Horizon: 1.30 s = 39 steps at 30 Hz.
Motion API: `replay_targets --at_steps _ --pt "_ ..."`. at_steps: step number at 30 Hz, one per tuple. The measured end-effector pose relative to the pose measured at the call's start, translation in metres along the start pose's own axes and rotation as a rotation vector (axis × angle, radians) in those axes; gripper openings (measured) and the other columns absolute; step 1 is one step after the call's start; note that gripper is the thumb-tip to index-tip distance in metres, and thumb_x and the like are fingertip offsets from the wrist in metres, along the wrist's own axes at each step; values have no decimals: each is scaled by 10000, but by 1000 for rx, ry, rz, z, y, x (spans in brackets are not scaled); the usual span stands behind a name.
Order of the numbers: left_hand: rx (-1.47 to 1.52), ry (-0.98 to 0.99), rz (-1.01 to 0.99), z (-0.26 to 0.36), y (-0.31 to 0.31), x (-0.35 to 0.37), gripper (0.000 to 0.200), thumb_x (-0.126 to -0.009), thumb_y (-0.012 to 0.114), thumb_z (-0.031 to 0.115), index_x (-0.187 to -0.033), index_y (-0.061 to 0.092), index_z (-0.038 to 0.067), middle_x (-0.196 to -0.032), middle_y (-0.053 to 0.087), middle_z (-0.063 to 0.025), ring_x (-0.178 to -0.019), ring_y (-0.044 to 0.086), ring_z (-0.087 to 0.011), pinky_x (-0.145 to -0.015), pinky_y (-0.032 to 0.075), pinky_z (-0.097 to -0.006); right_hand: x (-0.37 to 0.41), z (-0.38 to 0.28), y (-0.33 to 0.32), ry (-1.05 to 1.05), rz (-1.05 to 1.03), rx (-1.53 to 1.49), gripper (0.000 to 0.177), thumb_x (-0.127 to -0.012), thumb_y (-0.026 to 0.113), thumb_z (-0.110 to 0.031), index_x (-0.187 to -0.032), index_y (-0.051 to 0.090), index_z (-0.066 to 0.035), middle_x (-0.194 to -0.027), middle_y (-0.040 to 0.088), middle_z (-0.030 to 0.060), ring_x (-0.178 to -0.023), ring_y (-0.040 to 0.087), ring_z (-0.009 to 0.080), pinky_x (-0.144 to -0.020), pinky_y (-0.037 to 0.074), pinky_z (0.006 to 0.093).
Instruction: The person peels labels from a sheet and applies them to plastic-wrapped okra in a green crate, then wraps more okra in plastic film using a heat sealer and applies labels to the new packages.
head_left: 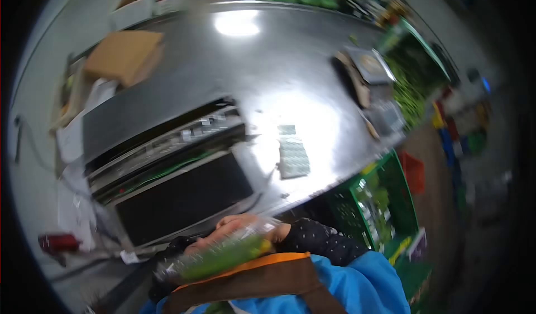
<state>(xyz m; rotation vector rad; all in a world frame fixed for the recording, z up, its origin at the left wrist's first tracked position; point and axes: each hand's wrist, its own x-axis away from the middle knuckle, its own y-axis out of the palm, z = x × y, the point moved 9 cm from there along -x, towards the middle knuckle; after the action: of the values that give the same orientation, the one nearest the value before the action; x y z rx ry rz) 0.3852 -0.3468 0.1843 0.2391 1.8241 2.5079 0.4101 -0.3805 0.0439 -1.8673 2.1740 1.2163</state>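
Observation:
Close to my body at the bottom centre, a clear plastic bag of green vegetables (226, 257) lies across my hands. My right hand (276, 233) is at the bag's right end, blurred and partly behind the plastic. My left hand (215, 238) is behind the bag's upper edge, its fingers mostly hidden by it. Just beyond them is a wrapping machine with a black plate (184, 199). To its right, a stack of printed labels (293, 156) rests on the steel table (279, 63).
A cardboard box (123, 54) stands at the back left. On the right are a scale (369, 65), a green crate of green vegetables (410, 85), and a lower green crate (385, 202) holding packed greens. A red scanner-like object (60, 242) is at the lower left.

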Motion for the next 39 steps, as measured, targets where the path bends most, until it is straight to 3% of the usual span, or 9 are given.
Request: replay_targets --at_steps 2,3,9,12,15,20,24,30,39 --pt "-7 -163 0 -18 8 -21 580 -822 609 190 -1299 354 -18 -1309 401 -172 -1135 433 -225 -943 359 -337 -16 -88 22 913 547 -504 665 -883 444 -479 -1370 273 -60 -1340 384 108 -1230 379 257 -1006 347 359" --pt "-24 -203 -6 -27 14 -34 577 -825 604 188 -1301 352 -19 -1310 401 -172 -1139 431 -225 -946 356 -337 -30 -109 39 662 359 -1109 732 -867 481 -465 -1409 139 -111 -1419 250 84 -1286 278 255 -1050 273 372" --pt "-422 51 60 -55 61 -138 562 -841 572 173 -1311 337 -27 -1317 400 -174 -1165 420 -223 -968 337 -337 -12 -205 -9 186 492 -620 603 -870 475 -462 -1320 324 -90 -1270 444 74 -1174 411 214 -972 350 367" --pt "-1282 362 -126 -79 118 -185 535 -845 560 133 -1304 340 -32 -1282 435 -174 -1161 428 -181 -965 335 -312 58 -266 -73 90 927 -511 496 -885 468 -440 -1210 453 -65 -1121 535 93 -1026 513 203 -884 422 371" --pt "-1297 44 -257 -142 129 -222 524 -853 543 73 -1314 301 11 -1278 418 -143 -1157 435 -223 -980 325 -319 172 -339 -147 -205 1113 -504 474 -887 449 -469 -1129 514 -67 -1053 567 113 -920 560 222 -808 467 389" --pt "-927 -338 19 -206 56 -254 374 -854 526 6 -1207 404 22 -1119 527 -127 -899 581 -162 -788 465 -276 372 -461 -188 -163 1663 -5 444 -907 418 -463 -1093 534 -77 -1025 588 64 -915 567 194 -823 459 356" --pt "-957 -446 147 -228 16 -266 252 -856 532 9 -1102 480 13 -957 594 -91 -808 598 -146 -727 483 -260 516 -437 -209 -130 1897 110 459 -905 436 -457 -1150 514 -77 -1069 581 57 -952 558 195 -848 439 346" --pt "-978 -502 247 -245 12 -280 210 -859 540 20 -1066 505 18 -923 605 -79 -789 600 -136 -699 482 -245 575 -362 -223 55 2161 119 476 -911 449 -425 -1165 484 -24 -1120 537 115 -987 542 224 -824 459 363" --pt "-987 -449 236 -250 17 -296 160 -854 538 -8 -1013 533 -24 -884 602 -69 -779 575 -94 -718 488 -226 604 -317 -248 55 2111 320 616 -905 440 -449 -1312 327 -1 -1288 415 154 -1141 416 237 -929 361 373"
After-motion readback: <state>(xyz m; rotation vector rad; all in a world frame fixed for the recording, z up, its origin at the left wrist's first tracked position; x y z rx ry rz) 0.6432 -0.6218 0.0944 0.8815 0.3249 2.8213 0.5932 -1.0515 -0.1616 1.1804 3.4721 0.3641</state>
